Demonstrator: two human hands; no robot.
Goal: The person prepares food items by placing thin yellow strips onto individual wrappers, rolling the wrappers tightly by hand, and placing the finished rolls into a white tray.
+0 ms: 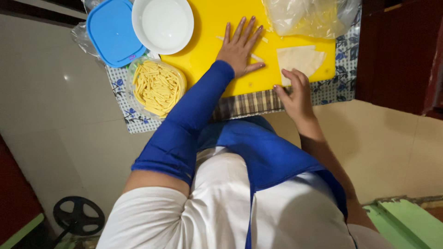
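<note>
My left hand [240,46] lies flat, fingers spread, on a yellow cutting board [212,27], over a thin pale strip. My right hand [295,90] rests at the board's near edge with its fingertips on a folded pale flatbread piece [300,60], a fan-shaped wedge. A blue sleeve covers my left forearm. A round clear container [157,87] full of thin pale-yellow cut strips sits left of the board.
An empty white bowl [162,24] and a blue container lid [112,32] lie at the far left. A clear plastic bag [309,16] with more flatbread sits at the board's far right. A patterned cloth [258,102] lies under everything. Dark cabinet at right.
</note>
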